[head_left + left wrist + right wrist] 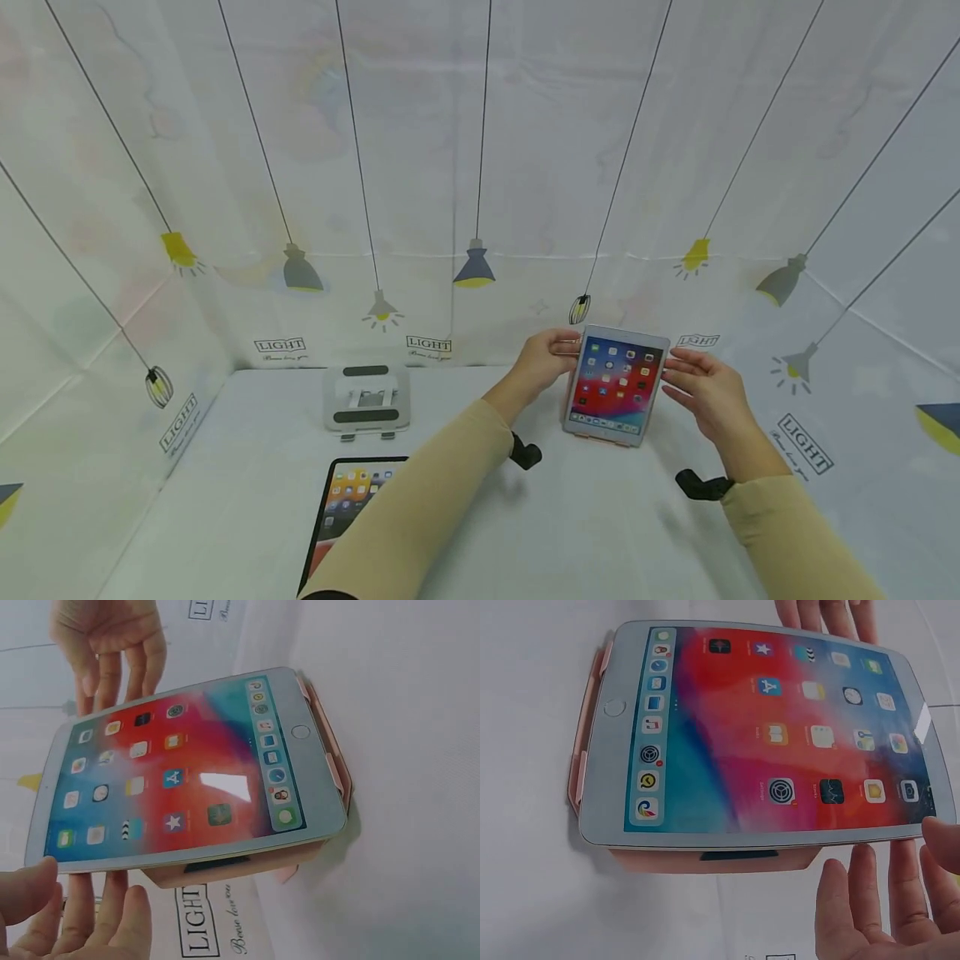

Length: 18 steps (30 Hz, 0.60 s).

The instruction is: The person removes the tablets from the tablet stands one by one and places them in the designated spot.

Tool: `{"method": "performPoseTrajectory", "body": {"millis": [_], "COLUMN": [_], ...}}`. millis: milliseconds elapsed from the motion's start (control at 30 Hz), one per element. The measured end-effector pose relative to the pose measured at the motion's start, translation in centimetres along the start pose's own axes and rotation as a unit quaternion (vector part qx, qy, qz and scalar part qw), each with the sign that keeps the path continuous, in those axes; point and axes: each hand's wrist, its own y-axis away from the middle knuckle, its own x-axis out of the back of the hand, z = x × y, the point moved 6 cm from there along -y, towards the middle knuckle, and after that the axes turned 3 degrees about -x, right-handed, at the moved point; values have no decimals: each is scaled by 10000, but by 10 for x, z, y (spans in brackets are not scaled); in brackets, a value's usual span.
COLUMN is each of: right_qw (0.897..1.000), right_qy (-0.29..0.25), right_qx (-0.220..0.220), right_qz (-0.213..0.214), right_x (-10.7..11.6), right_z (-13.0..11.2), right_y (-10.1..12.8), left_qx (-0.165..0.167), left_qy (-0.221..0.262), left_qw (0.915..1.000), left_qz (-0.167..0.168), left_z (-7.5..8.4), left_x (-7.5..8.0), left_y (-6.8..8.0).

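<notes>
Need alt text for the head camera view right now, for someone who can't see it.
A small white tablet with a lit home screen leans on a pink stand, left hand and right hand open at its sides. Left of it: a folded white stand and a dark-framed tablet lying flat.

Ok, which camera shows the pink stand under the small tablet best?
The left wrist view: the pink stand shows its side and lower lip. The right wrist view shows similar edges; the head view only a sliver.
</notes>
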Motion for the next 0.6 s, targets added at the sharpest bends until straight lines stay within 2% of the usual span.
{"method": "performPoseTrajectory", "body": {"millis": [167,400,600], "right_qw": [9999,9996,9996], "right_qy": [2,234,205], "right_qx": [-157,-97,-61], "right_qz": [58,110,187], "right_x": [-2,-5,-3], "right_z": [-1,-1,0], "right_y": [0,3,5], "left_qx": [66,404,377], "left_qy": [-2,47,74], "left_qw": [9999,9991,9991], "left_qz": [98,145,186], "left_z": [2,6,12], "left_x": [-1,-3,-3], "left_y": [1,7,12]}}
